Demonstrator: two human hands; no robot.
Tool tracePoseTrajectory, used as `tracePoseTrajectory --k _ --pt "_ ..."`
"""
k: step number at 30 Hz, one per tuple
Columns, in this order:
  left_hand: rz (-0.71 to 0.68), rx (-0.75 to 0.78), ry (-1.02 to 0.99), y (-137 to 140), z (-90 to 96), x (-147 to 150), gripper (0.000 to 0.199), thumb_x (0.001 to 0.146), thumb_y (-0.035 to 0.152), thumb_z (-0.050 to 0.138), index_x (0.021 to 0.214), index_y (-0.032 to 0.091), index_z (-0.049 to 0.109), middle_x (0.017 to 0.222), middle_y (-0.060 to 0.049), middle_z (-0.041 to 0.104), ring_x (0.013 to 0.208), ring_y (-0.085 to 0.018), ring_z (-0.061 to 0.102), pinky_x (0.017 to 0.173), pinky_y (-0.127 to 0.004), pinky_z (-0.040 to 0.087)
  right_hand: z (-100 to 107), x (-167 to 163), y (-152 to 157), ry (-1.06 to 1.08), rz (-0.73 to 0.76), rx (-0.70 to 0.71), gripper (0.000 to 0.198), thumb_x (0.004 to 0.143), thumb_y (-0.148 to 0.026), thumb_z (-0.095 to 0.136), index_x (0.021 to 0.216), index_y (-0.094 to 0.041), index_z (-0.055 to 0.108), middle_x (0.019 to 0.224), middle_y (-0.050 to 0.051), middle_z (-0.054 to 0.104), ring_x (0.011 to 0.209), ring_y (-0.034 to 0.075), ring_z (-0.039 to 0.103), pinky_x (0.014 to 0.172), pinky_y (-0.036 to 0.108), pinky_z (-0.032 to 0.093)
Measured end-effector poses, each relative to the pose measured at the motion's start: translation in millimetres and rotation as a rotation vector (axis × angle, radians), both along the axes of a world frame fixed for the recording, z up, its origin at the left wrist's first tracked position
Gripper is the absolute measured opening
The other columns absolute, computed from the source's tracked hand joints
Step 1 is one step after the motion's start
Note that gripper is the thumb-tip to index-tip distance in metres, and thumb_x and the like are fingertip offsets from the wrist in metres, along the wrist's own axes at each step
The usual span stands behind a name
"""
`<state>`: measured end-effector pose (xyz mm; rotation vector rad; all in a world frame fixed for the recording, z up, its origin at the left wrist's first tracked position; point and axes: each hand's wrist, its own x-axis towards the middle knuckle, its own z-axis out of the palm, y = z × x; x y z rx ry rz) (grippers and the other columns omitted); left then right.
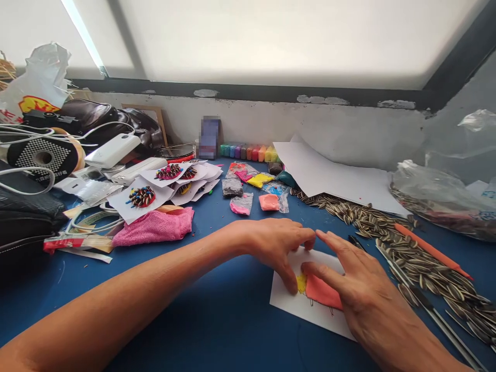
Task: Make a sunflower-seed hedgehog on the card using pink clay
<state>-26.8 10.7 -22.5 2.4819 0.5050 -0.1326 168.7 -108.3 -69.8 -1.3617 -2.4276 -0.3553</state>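
A small white sheet of paper (290, 307) lies on the blue table under both my hands. Pressed flat on it is a patch of coral-orange modelling clay (322, 293), with a smaller yellow patch (301, 282) at its left edge. Short drawn lines show below the coral clay. My left hand (275, 245) arches over the sheet, fingers apart, its thumb tip beside the yellow patch. From the other side my right hand (362, 284) reaches in with fingers spread, thumb over the upper edge of the coral clay and palm hiding its right end.
Sunflower seeds (434, 263) spread along the right, with an orange stick (430, 248) among them. Bagged clay (268, 202) lies ahead. To the left are a pink cloth (155, 227), seed-covered paper cards (141, 199), cables and a power bank (112, 151). White sheets (333, 170) lie behind.
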Motion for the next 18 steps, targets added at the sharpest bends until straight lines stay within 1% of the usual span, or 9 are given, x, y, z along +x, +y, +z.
tracePoseTrajectory --k 7,11,14,16,18 --pt "0.006 -0.021 0.02 0.4 2.6 -0.2 0.059 0.065 0.042 0.076 0.114 0.021 0.05 0.104 -0.004 0.054 0.097 -0.02 0.052 0.073 -0.027 0.042 -1.4 3.2 4.3 -0.039 0.02 0.041 0.046 0.084 0.0 0.041 0.109 -0.027 0.07 0.143 0.016 0.042 0.129 0.033 0.046 0.092 0.055 0.049" --pt "0.013 -0.025 0.025 0.2 2.6 -0.2 0.059 0.066 0.042 0.076 0.115 0.021 0.049 0.104 -0.003 0.054 0.096 -0.02 0.052 0.073 -0.027 0.041 2.9 6.3 2.8 -0.065 -0.006 0.12 0.051 0.083 0.002 0.038 0.115 -0.021 0.07 0.138 0.02 0.048 0.121 0.034 0.054 0.085 0.053 0.055" --pt "0.016 -0.024 0.027 -0.1 1.9 0.0 0.058 0.066 0.041 0.076 0.114 0.021 0.049 0.103 -0.002 0.056 0.098 -0.02 0.052 0.074 -0.027 0.041 8.9 9.7 -1.2 -0.117 -0.017 0.177 0.052 0.081 0.003 0.037 0.111 -0.02 0.072 0.131 0.022 0.053 0.115 0.035 0.059 0.077 0.053 0.058" --pt "0.019 -0.032 0.029 -0.2 2.0 -0.1 0.06 0.065 0.04 0.077 0.114 0.021 0.049 0.103 -0.002 0.056 0.098 -0.02 0.051 0.075 -0.027 0.041 12.2 10.4 -3.7 -0.129 -0.002 0.204 0.05 0.082 0.002 0.037 0.107 -0.021 0.074 0.129 0.022 0.054 0.114 0.036 0.06 0.074 0.053 0.059" --pt "0.022 -0.041 0.031 -0.2 2.4 -0.4 0.061 0.065 0.04 0.077 0.115 0.021 0.049 0.103 -0.002 0.056 0.098 -0.02 0.052 0.074 -0.027 0.041 14.3 8.9 -5.0 -0.14 0.014 0.212 0.049 0.084 -0.001 0.039 0.108 -0.023 0.074 0.128 0.022 0.055 0.114 0.036 0.061 0.072 0.052 0.06"
